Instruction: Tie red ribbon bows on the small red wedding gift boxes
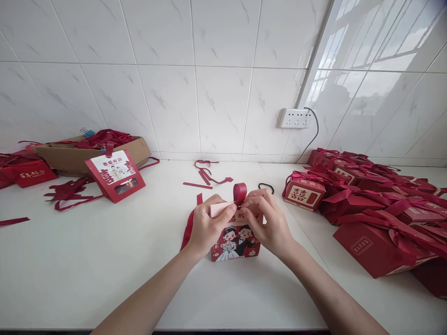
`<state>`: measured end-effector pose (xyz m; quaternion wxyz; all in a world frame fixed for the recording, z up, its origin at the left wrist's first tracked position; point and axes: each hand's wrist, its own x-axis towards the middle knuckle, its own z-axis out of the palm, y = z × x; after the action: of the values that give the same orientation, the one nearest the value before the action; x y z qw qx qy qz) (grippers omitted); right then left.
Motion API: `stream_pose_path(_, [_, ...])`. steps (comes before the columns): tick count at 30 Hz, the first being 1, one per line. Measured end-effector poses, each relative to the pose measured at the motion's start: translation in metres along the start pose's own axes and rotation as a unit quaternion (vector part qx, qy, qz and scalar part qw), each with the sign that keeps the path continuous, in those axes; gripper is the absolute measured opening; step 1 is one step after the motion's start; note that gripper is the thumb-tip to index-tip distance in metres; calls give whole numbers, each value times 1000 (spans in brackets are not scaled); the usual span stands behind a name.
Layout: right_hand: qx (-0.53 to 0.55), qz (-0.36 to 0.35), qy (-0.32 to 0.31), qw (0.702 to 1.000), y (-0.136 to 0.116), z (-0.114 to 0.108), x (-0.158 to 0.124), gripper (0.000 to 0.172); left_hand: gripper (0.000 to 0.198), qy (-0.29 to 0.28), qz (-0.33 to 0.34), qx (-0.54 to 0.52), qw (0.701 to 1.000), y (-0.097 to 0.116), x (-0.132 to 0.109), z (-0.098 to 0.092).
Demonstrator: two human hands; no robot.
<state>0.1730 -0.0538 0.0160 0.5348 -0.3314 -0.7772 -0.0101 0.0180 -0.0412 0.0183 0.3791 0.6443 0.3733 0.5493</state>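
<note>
A red and white gift box [234,244] with a cartoon bride and groom stands upright on the table in front of me. My left hand [210,222] is closed on its top left edge, thumb in front, by a pale flap [219,209]. At the top right, the fingers of my right hand [267,215] pinch close to the base of a red strap loop [240,193] that rises from the box. What lies between those fingertips is partly hidden. Behind my left hand, a red ribbon [188,228] lies on the table.
At left are a similar finished-looking box [117,174], a cardboard box [66,156] of ribbons and red cut pieces [71,190]. Many ribboned red boxes [370,242] crowd the right. Red strips [204,177] and a black band [266,187] lie ahead, below a wall socket [295,118].
</note>
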Motion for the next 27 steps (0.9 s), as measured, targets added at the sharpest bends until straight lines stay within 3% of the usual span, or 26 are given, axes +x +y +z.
stream_pose_path(16, [-9, -12, 31, 999, -4, 1, 1, 14, 34, 11, -19, -29, 999, 0, 1, 1])
stream_pose_path(23, [20, 10, 22, 1000, -3, 1, -1, 12, 33, 11, -17, -22, 1000, -1, 1, 1])
stream_pose_path(27, [70, 64, 40, 995, -1, 4, -3, 16, 32, 14, -8, 0, 1000, 0, 0, 1])
